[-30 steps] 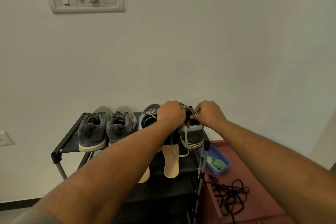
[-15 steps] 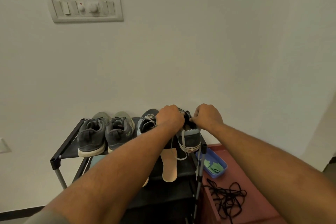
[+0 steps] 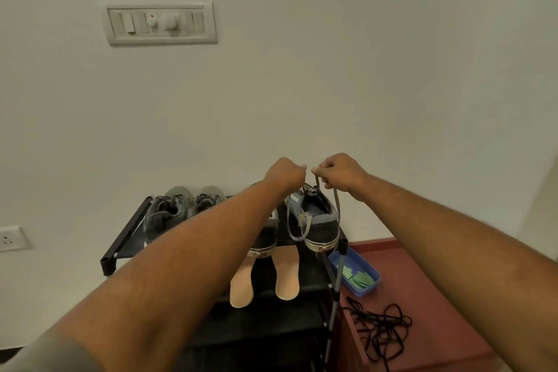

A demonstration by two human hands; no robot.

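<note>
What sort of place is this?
Likely a home hallway: a black shoe rack holding sneakers stands against a plain wall, with a switch panel above and a socket beside it.

Shoe [image 3: 320, 220]: dark canvas, white sole, blue-grey lining. It stood upright at the right end of the rack [image 3: 126, 229] top, heel toward camera. Lace [image 3: 336, 205]: grey, drawn up above the tongue, pinched by left hand [image 3: 285, 174] and right hand [image 3: 341, 170]. Slack loops hung beside the heel.

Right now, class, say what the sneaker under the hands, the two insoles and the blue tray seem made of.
Sneaker: probably canvas, matte, frayed collar, with a pale rubber sole rim. Insoles: likely foam, smooth tan, thin. Blue tray: likely plastic, slight sheen, moulded rim.
</note>
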